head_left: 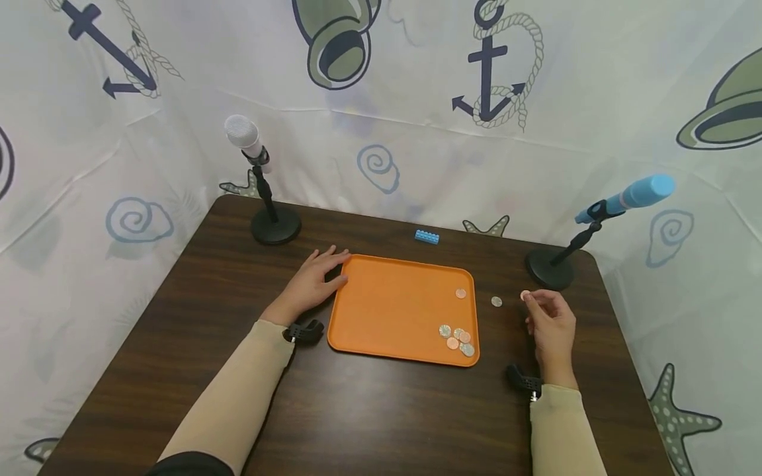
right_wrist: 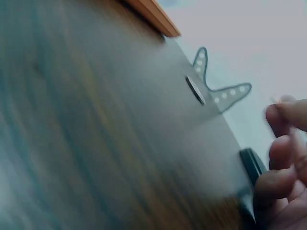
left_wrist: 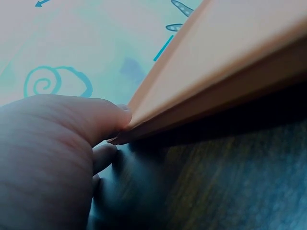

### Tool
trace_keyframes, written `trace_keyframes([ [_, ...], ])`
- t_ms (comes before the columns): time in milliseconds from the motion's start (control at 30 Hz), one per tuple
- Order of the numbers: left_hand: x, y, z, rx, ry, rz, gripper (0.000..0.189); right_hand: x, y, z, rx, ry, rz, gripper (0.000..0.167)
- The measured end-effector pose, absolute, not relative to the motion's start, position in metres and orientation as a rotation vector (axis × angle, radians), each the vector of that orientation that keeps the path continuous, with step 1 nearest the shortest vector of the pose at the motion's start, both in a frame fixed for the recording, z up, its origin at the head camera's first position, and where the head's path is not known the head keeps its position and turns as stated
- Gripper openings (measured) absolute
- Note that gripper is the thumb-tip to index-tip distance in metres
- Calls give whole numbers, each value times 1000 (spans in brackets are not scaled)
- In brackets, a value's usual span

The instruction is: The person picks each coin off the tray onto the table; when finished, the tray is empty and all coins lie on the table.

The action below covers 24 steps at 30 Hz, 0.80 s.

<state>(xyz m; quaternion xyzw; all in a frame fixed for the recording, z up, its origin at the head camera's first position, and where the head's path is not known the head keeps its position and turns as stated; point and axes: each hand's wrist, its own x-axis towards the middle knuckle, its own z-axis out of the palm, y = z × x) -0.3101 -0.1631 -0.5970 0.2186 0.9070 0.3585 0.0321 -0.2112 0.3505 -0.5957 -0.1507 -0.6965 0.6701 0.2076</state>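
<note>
My right hand pinches a copper-coloured coin between thumb and fingertips, above the table right of the orange tray. In the right wrist view the curled fingers show, but the pinched coin is hardly visible there. A silver coin lies on the table between that hand and the tray. Several copper and silver coins cluster in the tray's near right corner, and a single coin lies farther back. With fingers extended, my left hand touches the tray's left edge; its thumb rests at the rim.
Behind the tray sits a blue toy brick. A white microphone on a black stand is at the back left. A blue microphone on another black stand stands just beyond my right hand. Patterned cloth hangs behind the table.
</note>
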Motion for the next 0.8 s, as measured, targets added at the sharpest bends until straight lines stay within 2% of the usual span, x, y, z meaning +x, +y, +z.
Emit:
trace_keyframes([
  [267,-309,-163,-597,664,2798,1096,61,-211,353,-595,-538,-2318,1662,31],
  [800,-307,-162,-596,654,2812,1083,61,-212,352,-595,-557,-2394,1627,38],
])
